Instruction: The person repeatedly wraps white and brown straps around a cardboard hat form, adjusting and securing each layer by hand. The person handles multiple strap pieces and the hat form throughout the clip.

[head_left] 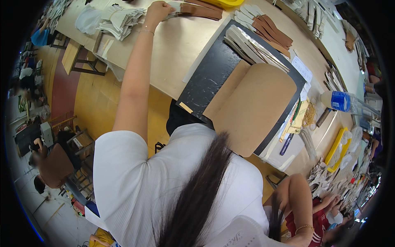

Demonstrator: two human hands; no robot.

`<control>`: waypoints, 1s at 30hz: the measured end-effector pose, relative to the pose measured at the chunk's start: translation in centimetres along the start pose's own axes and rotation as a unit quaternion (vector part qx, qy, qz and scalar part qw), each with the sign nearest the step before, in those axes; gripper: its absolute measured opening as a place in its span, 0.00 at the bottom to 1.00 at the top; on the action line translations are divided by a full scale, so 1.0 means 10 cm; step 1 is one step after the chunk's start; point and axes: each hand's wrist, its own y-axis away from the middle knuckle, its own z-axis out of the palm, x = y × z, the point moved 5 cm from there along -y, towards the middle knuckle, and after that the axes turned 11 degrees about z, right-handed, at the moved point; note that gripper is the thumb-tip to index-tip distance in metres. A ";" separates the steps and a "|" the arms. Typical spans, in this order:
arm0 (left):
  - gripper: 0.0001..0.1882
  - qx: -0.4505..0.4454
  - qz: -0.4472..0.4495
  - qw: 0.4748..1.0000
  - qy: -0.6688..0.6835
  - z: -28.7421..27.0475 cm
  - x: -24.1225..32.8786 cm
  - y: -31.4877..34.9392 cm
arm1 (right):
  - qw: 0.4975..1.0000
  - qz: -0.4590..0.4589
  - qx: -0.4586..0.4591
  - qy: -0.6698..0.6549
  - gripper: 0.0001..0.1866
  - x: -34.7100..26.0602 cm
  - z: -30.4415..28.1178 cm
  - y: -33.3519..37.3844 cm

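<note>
1. In the head view, the left arm reaches far up across the counter (175,51). The left hand (158,12) is at the top edge, its fingers (166,7) bent at the pale ends of some brown strips (201,12); whether they grip one, I cannot tell.
2. Those brown strips lie flat on the counter to the right of the hand, just below a yellow tray (228,2).
3. The right arm is sharply bent at the lower right, with a bracelet (305,227) at the wrist. The right hand (297,240) is largely cut off by the lower edge, so I cannot tell how its fingers are set.
4. Left of the left hand sit a pile of pale pieces (119,21) and a whitish plastic bag (87,19).
5. Nearer the body is a black board (207,82) bearing a creased brown sheet (260,96); a row of pale strips (240,45) lies along the board's far side.
6. Beyond the board, a second fan of brown strips (272,32) rests on the counter.
7. Right of the board are a purple pen (286,144), a bottle with a blue label (340,101) and another yellow tray (328,158).
8. At the left, a co-worker in a brown top (58,168) is near a wooden stool.
</note>
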 end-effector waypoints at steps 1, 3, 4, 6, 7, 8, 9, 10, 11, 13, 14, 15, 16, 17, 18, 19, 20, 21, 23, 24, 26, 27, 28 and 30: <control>0.14 -0.021 -0.015 1.000 0.016 0.01 -0.04 0.01 | 0.999 -0.035 -0.009 -0.012 0.20 -0.03 0.02 0.03; 0.14 -0.066 -0.037 0.996 0.048 -0.01 0.11 0.03 | 0.998 -0.037 -0.043 -0.035 0.20 -0.02 0.03 0.04; 0.14 -0.068 -0.032 0.995 0.073 -0.01 0.19 0.06 | 0.996 -0.038 -0.060 -0.046 0.21 -0.01 0.03 0.04; 0.15 -0.075 -0.021 0.990 0.122 -0.01 0.36 0.13 | 0.995 -0.047 -0.074 -0.046 0.21 -0.02 0.00 0.02; 0.15 -0.073 -0.029 0.984 0.159 -0.02 0.41 0.16 | 0.996 -0.056 -0.070 -0.026 0.21 -0.02 -0.01 0.03; 0.15 -0.069 -0.038 0.978 0.195 -0.07 0.46 0.19 | 0.995 -0.068 -0.066 -0.001 0.21 -0.04 -0.03 0.04; 0.16 -0.066 -0.046 0.969 0.234 -0.09 0.54 0.23 | 0.995 -0.080 -0.060 0.029 0.21 -0.04 -0.05 0.06; 0.14 -0.070 -0.011 0.970 0.232 -0.15 0.68 0.25 | 0.992 -0.095 -0.049 0.070 0.21 -0.03 -0.07 0.10; 0.13 -0.076 0.028 0.970 0.231 -0.21 0.90 0.27 | 0.986 -0.112 -0.036 0.120 0.21 -0.02 -0.07 0.12; 0.11 -0.076 0.092 0.964 0.236 -0.29 1.31 0.29 | 0.962 -0.141 -0.009 0.231 0.22 0.04 -0.02 0.14; 0.10 -0.070 0.112 0.961 0.241 -0.31 1.48 0.30 | 0.950 -0.151 0.006 0.273 0.22 0.05 -0.02 0.12; 0.10 -0.058 0.127 0.960 0.243 -0.40 1.59 0.34 | 0.943 -0.159 0.011 0.293 0.22 0.06 -0.03 0.12; 0.09 -0.059 0.141 0.956 0.251 -0.45 1.71 0.38 | 0.940 -0.159 0.018 0.301 0.23 0.07 -0.01 0.11; 0.09 -0.057 0.146 0.941 0.299 -0.50 1.86 0.43 | 0.948 -0.137 0.024 0.285 0.21 0.07 -0.02 0.10; 0.09 -0.058 0.151 0.923 0.348 -0.50 2.03 0.51 | 0.956 -0.113 0.031 0.268 0.20 0.07 -0.02 0.09; 0.10 -0.058 0.154 0.903 0.396 -0.54 2.17 0.58 | 0.963 -0.089 0.038 0.251 0.18 0.07 -0.02 0.08; 0.14 -0.088 0.154 0.891 0.419 -0.57 2.30 0.65 | 0.960 -0.088 0.039 0.262 0.19 0.05 0.00 0.09; 0.14 -0.109 0.155 0.878 0.439 -0.56 2.46 0.74 | 0.958 -0.081 0.042 0.272 0.20 0.04 0.02 0.09; 0.14 -0.166 0.175 0.843 0.481 -0.57 2.83 1.04 | 0.954 -0.064 0.050 0.289 0.22 0.07 0.00 0.11; 0.14 -0.204 0.196 0.814 0.508 -0.54 2.95 1.15 | 0.952 -0.046 0.055 0.297 0.23 0.10 -0.02 0.07; 0.16 -0.276 0.271 0.810 0.441 -0.39 3.03 1.31 | 0.968 -0.023 0.073 0.240 0.23 0.14 -0.08 0.02; 0.11 -0.297 0.236 0.756 0.533 -0.36 3.20 1.51 | 0.981 -0.019 0.090 0.173 0.22 0.19 -0.14 0.02; 0.12 -0.321 0.201 0.737 0.559 -0.25 3.22 1.63 | 0.987 -0.014 0.112 0.111 0.22 0.20 -0.20 0.04; 0.14 -0.399 0.105 0.735 0.538 0.08 3.09 1.81 | 0.985 0.018 0.155 0.076 0.17 0.25 -0.19 0.18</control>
